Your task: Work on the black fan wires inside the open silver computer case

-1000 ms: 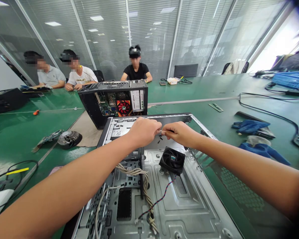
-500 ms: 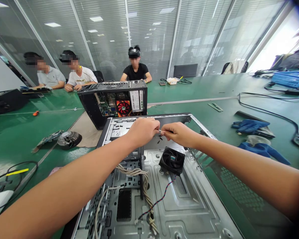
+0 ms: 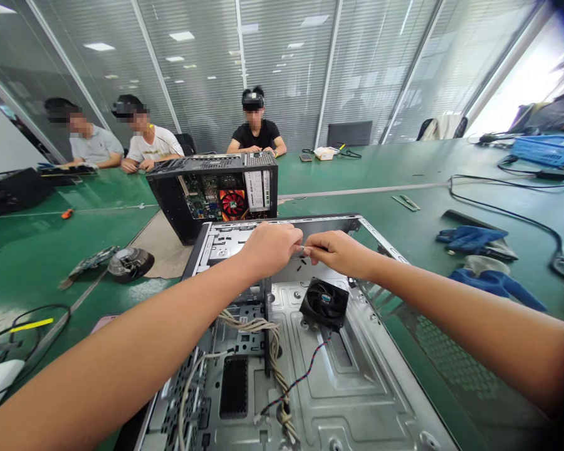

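An open, stripped metal computer case (image 3: 357,388) lies flat before me on the green table. Above its far end my left hand (image 3: 269,248) and my right hand (image 3: 339,251) meet fingertip to fingertip. Both are closed in a pinch on a small part between them, too small to name. A black cooler fan (image 3: 325,302) with a red and blue wire lies loose on the case floor just below my hands. A bundle of beige cables (image 3: 267,341) runs along the case's left side.
A second black computer case (image 3: 216,191) with a red fan stands behind. A round cooler and a circuit board (image 3: 122,261) lie at left. Blue gloves (image 3: 484,260) and black cables lie at right. Three people sit at the table's far side.
Hardly anything differs; both hands stay pinched together at the same spot, with only a slight shift of the fingers.
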Demonstrator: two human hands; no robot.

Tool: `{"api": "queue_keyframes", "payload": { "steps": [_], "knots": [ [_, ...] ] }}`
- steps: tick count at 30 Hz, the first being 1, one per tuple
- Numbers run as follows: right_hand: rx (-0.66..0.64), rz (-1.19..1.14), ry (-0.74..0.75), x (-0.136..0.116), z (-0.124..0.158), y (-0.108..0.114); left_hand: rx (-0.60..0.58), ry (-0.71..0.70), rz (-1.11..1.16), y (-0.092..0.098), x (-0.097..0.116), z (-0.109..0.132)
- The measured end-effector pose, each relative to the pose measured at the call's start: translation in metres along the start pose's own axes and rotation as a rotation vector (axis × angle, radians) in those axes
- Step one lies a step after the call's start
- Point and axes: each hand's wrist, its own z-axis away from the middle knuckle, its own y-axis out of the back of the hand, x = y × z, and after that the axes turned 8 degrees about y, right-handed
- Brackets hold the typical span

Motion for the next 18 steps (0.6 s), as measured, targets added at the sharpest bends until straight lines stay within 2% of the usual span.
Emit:
{"api": "queue_keyframes", "payload": {
  "steps": [4,9,18],
  "knots": [
    [-0.042,-0.112,0.013,-0.0006,-0.0005,-0.0008,0.026,-0.02,0.019,-0.002,-0.0001,0.0003],
    [-0.033,-0.199,0.057,-0.0002,-0.0017,0.0004,0.031,-0.052,0.082,-0.0021,-0.0003,0.0004],
    [0.013,-0.197,-0.029,-0.0001,-0.0026,-0.0005,0.03,-0.003,0.226,-0.0008,-0.0016,0.0009]
  ]
}}
